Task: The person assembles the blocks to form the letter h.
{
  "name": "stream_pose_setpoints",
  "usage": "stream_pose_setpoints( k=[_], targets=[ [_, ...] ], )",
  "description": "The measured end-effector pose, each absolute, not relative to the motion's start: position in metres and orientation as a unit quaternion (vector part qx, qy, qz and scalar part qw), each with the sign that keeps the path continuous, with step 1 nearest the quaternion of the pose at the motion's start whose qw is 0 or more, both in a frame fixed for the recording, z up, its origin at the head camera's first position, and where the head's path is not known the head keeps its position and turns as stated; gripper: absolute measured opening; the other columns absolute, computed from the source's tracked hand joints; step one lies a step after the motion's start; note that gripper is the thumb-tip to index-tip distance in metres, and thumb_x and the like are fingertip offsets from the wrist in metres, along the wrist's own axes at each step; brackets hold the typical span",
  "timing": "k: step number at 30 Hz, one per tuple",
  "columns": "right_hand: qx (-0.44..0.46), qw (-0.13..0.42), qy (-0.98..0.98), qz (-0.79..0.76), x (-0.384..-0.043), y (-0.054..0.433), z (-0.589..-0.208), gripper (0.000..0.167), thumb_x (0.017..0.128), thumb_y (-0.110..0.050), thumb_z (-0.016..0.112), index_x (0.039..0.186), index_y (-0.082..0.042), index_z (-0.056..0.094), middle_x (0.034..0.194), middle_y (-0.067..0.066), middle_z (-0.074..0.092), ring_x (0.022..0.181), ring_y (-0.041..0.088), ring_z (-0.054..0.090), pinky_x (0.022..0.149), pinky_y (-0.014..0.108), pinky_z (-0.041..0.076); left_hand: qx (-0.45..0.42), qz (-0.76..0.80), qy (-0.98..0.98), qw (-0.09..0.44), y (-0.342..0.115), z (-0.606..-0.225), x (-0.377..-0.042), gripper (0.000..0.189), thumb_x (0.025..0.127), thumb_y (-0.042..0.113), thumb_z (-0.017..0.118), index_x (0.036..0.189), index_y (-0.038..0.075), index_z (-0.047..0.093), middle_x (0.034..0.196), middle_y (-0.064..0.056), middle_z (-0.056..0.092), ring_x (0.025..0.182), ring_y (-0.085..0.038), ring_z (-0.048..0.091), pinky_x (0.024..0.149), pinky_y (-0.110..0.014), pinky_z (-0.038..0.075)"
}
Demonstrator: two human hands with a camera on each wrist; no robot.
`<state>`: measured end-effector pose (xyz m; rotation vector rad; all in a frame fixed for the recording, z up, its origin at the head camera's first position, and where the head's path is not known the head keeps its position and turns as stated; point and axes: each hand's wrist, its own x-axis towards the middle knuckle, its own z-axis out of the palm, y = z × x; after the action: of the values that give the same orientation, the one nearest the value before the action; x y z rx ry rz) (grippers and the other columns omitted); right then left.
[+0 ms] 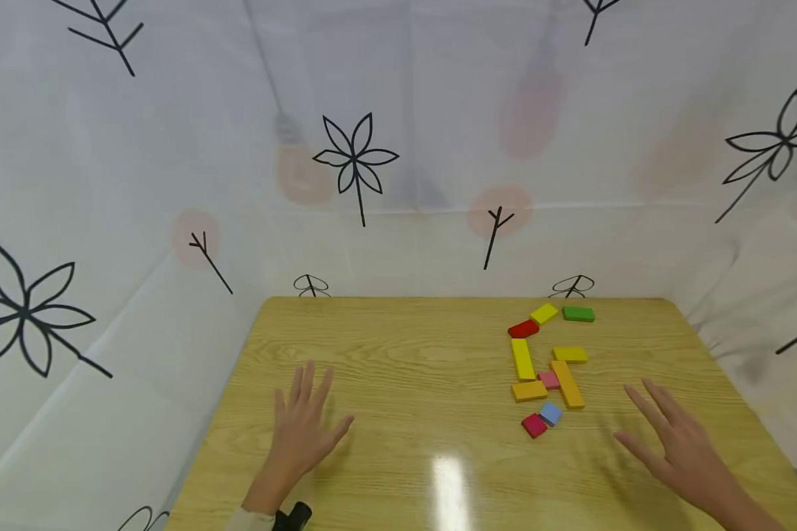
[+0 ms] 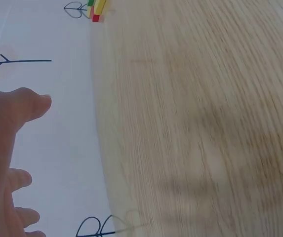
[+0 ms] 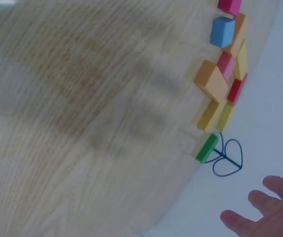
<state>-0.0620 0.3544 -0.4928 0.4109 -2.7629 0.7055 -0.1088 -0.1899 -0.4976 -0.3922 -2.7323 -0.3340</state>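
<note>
Several coloured blocks lie on the right half of the wooden table (image 1: 398, 354). Among them are a green block (image 1: 578, 314) at the far edge, a red block (image 1: 523, 329), a long yellow block (image 1: 522, 359), a long orange block (image 1: 567, 384), a pink block (image 1: 548, 380), a blue block (image 1: 550, 414) and a crimson block (image 1: 534, 425). My left hand (image 1: 302, 431) hovers over the left side of the table, fingers spread, holding nothing. To the right of the blocks is my right hand (image 1: 684, 450), its fingers extended and apart from every block.
A white cloth (image 1: 405, 110) with black plant drawings hangs behind the table and along its sides. A dark band with a small device (image 1: 294, 516) sits at the left wrist. Light glares off the table's near middle.
</note>
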Motion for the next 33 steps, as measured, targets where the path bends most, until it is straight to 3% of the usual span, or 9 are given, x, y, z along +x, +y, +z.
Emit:
stream_pose_setpoints(
  k=[2,5,14,22,33],
  targets=[
    [0.145,0.140,-0.949,0.244,-0.066,0.353,-0.490,0.083,0.081,-0.017,0.075,0.149,-0.011,0.029,0.141,0.036,0.029,0.118,0.061,0.033,0.075,0.075,0.031,-0.139,-0.126,-0.968,0.166,-0.186,-0.497,-0.112,0.084,0.078,0.053,0.070,0.145,0.012,0.040,0.153,-0.019,0.022,0.138,-0.039,0.024,0.097,-0.074,0.021],
    [0.144,0.149,-0.947,0.245,-0.070,0.351,-0.486,0.082,0.079,-0.016,0.076,0.148,-0.011,0.033,0.134,0.037,0.036,0.108,0.060,0.041,0.066,0.070,0.036,-0.141,-0.139,-0.969,0.150,-0.178,-0.496,-0.117,0.081,0.080,0.053,0.068,0.145,0.012,0.041,0.153,-0.018,0.024,0.138,-0.039,0.023,0.098,-0.073,0.020],
    [0.138,0.136,-0.949,0.249,-0.076,0.347,-0.479,0.076,0.082,-0.018,0.075,0.146,-0.009,0.036,0.131,0.033,0.040,0.107,0.054,0.042,0.066,0.067,0.038,-0.173,-0.172,-0.957,0.155,-0.148,-0.495,-0.128,0.073,0.082,0.048,0.068,0.140,0.010,0.047,0.147,-0.019,0.035,0.135,-0.039,0.030,0.096,-0.072,0.027],
    [0.136,0.119,-0.950,0.254,-0.083,0.346,-0.473,0.068,0.084,-0.018,0.073,0.141,-0.002,0.040,0.129,0.030,0.039,0.103,0.053,0.044,0.061,0.067,0.041,-0.192,-0.202,-0.954,0.113,-0.119,-0.500,-0.135,0.065,0.086,0.046,0.064,0.139,0.012,0.046,0.147,-0.015,0.035,0.135,-0.037,0.031,0.098,-0.068,0.030],
    [0.161,0.129,-0.947,0.246,-0.104,0.331,-0.473,0.064,0.085,-0.018,0.072,0.139,-0.002,0.042,0.126,0.029,0.043,0.106,0.049,0.044,0.069,0.068,0.041,-0.236,-0.254,-0.933,0.100,-0.081,-0.505,-0.141,0.057,0.087,0.038,0.065,0.134,0.011,0.050,0.141,-0.015,0.042,0.129,-0.035,0.039,0.098,-0.058,0.037]
  ],
)
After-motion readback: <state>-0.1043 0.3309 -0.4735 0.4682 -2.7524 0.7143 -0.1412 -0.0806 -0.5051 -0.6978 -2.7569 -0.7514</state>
